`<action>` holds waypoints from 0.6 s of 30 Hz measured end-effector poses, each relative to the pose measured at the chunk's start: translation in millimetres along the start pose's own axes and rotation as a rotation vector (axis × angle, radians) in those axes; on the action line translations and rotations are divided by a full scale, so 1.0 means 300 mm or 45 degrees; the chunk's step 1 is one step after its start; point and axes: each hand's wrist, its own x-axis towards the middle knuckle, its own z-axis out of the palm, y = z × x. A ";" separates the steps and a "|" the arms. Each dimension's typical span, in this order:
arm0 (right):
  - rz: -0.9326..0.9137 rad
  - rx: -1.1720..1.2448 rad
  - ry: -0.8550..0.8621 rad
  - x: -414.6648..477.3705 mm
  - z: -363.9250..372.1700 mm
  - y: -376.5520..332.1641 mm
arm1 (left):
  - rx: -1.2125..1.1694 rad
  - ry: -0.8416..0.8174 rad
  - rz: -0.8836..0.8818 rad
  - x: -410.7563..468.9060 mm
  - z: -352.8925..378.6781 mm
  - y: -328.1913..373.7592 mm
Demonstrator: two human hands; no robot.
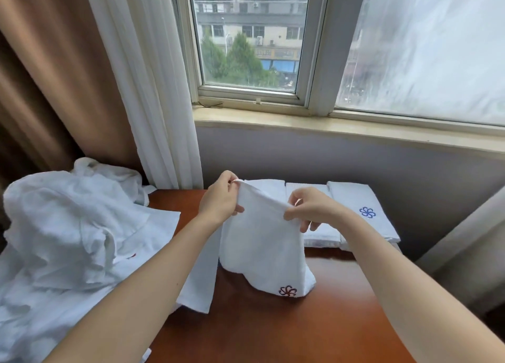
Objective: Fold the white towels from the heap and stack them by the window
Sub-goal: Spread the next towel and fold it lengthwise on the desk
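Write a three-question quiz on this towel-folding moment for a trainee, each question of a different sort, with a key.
1. Multiple choice: what do the left hand and the right hand grip?
A) the top edge of one white towel
B) two separate towels
C) nothing
2. True or false: the heap lies to the right of the folded towels by the window.
3. Fill in: the emblem at the held towel's lower corner is ___ in colour.

Key: 1 A; 2 false, the heap lies to their left; 3 red.
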 end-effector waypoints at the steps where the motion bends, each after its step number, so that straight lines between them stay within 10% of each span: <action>1: 0.025 -0.044 -0.030 -0.004 -0.008 0.011 | -0.001 0.038 0.027 0.004 0.003 0.020; 9: -0.077 0.317 0.610 -0.069 -0.092 0.019 | 0.239 0.376 0.262 0.024 -0.023 0.107; 18: -0.396 0.031 1.122 -0.156 -0.271 -0.162 | 0.224 0.713 0.692 0.048 -0.160 0.314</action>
